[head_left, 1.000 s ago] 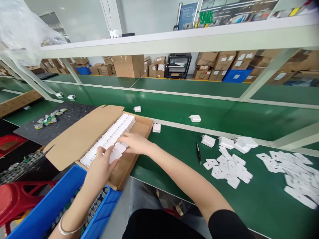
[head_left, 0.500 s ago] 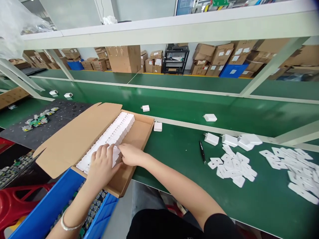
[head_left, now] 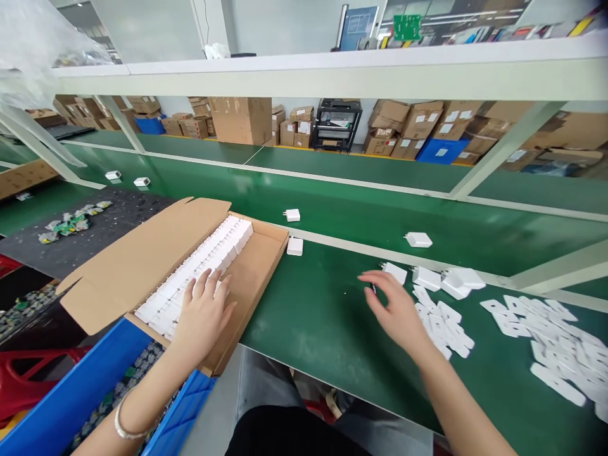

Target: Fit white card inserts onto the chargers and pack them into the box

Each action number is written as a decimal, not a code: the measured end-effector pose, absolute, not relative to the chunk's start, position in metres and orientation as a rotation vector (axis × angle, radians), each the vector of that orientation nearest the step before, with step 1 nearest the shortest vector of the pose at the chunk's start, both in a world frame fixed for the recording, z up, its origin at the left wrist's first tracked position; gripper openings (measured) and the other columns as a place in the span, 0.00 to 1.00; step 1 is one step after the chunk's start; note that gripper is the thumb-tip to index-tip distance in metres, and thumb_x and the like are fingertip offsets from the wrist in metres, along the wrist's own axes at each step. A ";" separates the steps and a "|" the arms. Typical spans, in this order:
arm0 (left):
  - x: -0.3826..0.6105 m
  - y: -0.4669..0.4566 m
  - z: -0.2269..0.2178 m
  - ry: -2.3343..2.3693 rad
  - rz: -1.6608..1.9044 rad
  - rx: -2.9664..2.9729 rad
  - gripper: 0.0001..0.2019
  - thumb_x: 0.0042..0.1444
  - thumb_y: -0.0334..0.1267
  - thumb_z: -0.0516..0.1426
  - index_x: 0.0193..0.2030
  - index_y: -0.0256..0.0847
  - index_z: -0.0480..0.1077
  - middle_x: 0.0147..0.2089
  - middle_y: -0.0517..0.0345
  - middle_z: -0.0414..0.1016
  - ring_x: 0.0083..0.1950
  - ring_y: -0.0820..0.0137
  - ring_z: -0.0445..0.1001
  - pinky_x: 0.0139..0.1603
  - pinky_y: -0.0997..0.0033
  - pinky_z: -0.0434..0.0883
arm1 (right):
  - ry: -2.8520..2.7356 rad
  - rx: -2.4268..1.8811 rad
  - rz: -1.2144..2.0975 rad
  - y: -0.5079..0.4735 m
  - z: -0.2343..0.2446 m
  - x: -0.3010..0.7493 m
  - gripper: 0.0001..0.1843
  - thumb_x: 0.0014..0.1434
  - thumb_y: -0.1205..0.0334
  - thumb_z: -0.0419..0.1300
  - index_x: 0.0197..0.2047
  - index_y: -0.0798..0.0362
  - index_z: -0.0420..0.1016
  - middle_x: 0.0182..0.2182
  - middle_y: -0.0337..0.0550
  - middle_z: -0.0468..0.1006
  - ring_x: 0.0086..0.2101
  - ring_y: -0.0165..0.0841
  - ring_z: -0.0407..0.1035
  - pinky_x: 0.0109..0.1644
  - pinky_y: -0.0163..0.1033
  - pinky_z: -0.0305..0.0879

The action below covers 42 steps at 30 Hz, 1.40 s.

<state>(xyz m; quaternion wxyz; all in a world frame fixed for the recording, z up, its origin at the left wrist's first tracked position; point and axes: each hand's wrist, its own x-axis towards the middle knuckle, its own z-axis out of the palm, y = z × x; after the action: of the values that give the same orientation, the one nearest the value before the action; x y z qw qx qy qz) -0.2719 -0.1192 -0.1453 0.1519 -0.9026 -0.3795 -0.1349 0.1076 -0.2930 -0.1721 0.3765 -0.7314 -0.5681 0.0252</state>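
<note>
An open cardboard box at the table's near left edge holds a long row of white chargers. My left hand lies flat on the near end of that row, fingers spread. My right hand hovers open over the green table, empty, just left of a pile of flat white covers. A black pen is partly hidden behind its fingers. A few loose white chargers lie just beyond the pile.
More flat white covers spread at the right. Single chargers ride the green conveyor belt behind; another sits beside the box. A blue bin with circuit boards stands at my lower left. Stacked cartons line the back.
My right hand left the box and swung right across the table to the white covers. My left hand settled flat on the row. The chargers on the belt drifted right.
</note>
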 end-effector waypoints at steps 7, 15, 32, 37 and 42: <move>-0.158 -0.136 -0.102 -0.730 -0.214 -2.855 0.13 0.62 0.36 0.57 0.52 0.35 0.73 0.61 0.36 0.68 0.63 0.45 0.66 0.63 0.44 0.63 | -1.248 -2.448 -0.410 -0.399 -0.249 0.153 0.34 0.68 0.41 0.47 0.63 0.57 0.69 0.63 0.62 0.67 0.63 0.59 0.61 0.64 0.65 0.61; 0.033 -0.138 -0.144 -0.547 -0.158 -3.192 0.28 0.64 0.45 0.57 0.68 0.33 0.62 0.65 0.34 0.65 0.62 0.45 0.67 0.60 0.50 0.65 | -1.364 -2.206 -0.187 -0.393 -0.255 0.131 0.22 0.72 0.57 0.46 0.62 0.52 0.71 0.62 0.52 0.72 0.63 0.48 0.65 0.68 0.62 0.60; 0.083 -0.130 -0.193 -0.603 -0.669 -3.454 0.23 0.66 0.42 0.57 0.65 0.37 0.64 0.63 0.40 0.69 0.63 0.53 0.67 0.64 0.54 0.66 | -0.852 -2.202 0.095 -0.369 -0.191 0.281 0.38 0.57 0.65 0.57 0.71 0.53 0.57 0.66 0.57 0.56 0.67 0.44 0.55 0.69 0.49 0.60; 0.020 -0.106 -0.209 -0.876 -0.896 -3.455 0.22 0.65 0.42 0.56 0.64 0.37 0.65 0.59 0.42 0.70 0.58 0.53 0.70 0.62 0.50 0.69 | -0.949 -2.218 0.217 -0.336 -0.192 0.280 0.37 0.55 0.68 0.58 0.69 0.52 0.62 0.59 0.55 0.64 0.56 0.40 0.67 0.61 0.45 0.66; -0.011 -0.100 -0.217 -1.019 -1.137 -3.449 0.23 0.68 0.44 0.53 0.67 0.40 0.62 0.61 0.43 0.67 0.62 0.59 0.70 0.65 0.56 0.68 | -1.085 -2.186 0.302 -0.291 -0.196 0.246 0.37 0.58 0.66 0.59 0.70 0.49 0.60 0.62 0.54 0.62 0.49 0.36 0.70 0.55 0.43 0.69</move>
<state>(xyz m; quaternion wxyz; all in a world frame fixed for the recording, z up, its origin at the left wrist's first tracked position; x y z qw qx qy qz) -0.0107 -0.0999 -0.2172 -0.3097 -0.8694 -0.2568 -0.2867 0.2459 -0.2910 -0.1959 0.3346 -0.8377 -0.4159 0.1157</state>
